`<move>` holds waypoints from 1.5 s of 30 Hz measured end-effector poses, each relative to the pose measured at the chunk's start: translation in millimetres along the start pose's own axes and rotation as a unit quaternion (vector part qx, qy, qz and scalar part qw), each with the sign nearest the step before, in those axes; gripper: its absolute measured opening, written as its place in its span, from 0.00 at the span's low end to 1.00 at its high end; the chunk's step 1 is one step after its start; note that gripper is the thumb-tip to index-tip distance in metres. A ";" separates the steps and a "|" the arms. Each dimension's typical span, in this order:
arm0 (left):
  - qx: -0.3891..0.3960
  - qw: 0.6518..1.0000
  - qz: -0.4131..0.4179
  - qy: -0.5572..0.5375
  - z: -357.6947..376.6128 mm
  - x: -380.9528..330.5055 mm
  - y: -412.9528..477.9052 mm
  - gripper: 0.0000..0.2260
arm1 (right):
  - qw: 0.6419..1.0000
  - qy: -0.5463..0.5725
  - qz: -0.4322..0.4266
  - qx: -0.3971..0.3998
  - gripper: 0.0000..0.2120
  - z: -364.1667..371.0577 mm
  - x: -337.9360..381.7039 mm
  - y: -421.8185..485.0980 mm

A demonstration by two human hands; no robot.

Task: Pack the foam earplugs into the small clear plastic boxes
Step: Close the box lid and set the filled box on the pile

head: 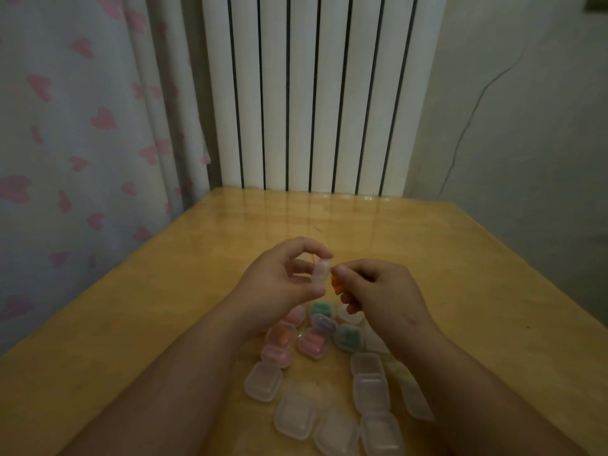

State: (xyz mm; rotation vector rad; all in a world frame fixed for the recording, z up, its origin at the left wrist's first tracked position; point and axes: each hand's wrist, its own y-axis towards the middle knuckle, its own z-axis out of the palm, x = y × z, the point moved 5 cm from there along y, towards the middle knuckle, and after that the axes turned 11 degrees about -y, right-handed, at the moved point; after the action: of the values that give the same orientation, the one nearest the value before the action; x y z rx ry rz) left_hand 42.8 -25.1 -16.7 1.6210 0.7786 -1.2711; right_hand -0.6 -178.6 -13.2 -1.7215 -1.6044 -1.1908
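We hold one clear box [320, 274] up off the table [460, 258] in our left hand [279, 284], pinched edge-on with the thumb below and curled fingers above. Whether its lid is open we cannot tell. Just right of the box, our right hand [381, 291] pinches an orange earplug [336, 287] between thumb and fingertips. The earplug is touching the box's side or very nearly so. Below the box, nearer us, filled boxes [314, 343] lie clustered on the table with teal, purple, orange and pink plugs inside. Nearer still lie empty boxes [370, 390]. Well beyond the box stands a white radiator [316, 93].
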 end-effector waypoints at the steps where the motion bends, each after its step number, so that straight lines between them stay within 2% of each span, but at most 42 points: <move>1: -0.002 1.000 0.004 0.001 0.4 0.2 0.0 0.22 | 0.999 0.028 0.019 0.007 0.08 0.0 -1.1 0.5; 6: -0.020 0.999 0.026 0.020 0.9 -0.7 0.5 0.25 | 0.981 0.156 0.093 0.070 0.06 7.4 -4.9 -1.2; 10: -0.007 0.999 0.041 0.005 4.5 -2.2 -1.0 0.25 | 0.979 0.157 0.099 0.085 0.07 11.7 -6.1 -2.0; 15: -0.004 0.997 0.059 -0.039 4.4 -7.7 -2.1 0.14 | 0.979 0.161 0.085 0.088 0.06 10.0 -5.0 -2.0; 18: -0.009 0.997 0.039 -0.062 1.9 -5.3 -0.2 0.16 | 0.977 0.173 0.080 0.098 0.07 10.9 -4.3 -1.6; 21: -0.013 0.998 0.024 -0.060 0.0 -3.5 0.9 0.21 | 0.978 0.169 0.073 0.099 0.08 11.7 -4.2 -1.3; 27: -0.060 0.996 0.063 0.035 -3.3 -6.6 -0.2 0.20 | 0.984 0.146 0.068 0.075 0.07 12.1 -1.6 -3.1; 31: -0.080 0.992 0.085 0.056 -1.2 -5.8 0.2 0.20 | 0.989 0.118 0.070 0.056 0.06 12.9 -2.0 -2.6; 35: -0.085 0.993 0.068 0.053 -2.1 -7.2 -1.1 0.24 | 0.992 0.095 0.065 0.052 0.05 11.1 -2.7 -2.2; 40: -0.063 0.982 0.080 0.159 3.3 -16.0 -3.8 0.32 | 0.992 0.085 0.053 0.075 0.06 13.2 -2.0 -3.0; 43: -0.042 0.985 0.081 0.145 6.4 -15.9 -4.4 0.32 | 0.996 0.042 0.038 0.062 0.07 12.9 -2.3 -2.6; 45: -0.046 0.991 0.072 0.099 3.0 -11.9 -3.0 0.28 | 0.998 0.023 0.037 0.052 0.07 11.8 -3.6 -1.2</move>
State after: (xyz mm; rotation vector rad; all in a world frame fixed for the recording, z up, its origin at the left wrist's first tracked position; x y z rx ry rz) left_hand 35.8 -26.1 -6.2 1.7129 0.8121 -0.9697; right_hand 1.5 -170.5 -22.3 -1.6622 -1.5343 -1.0828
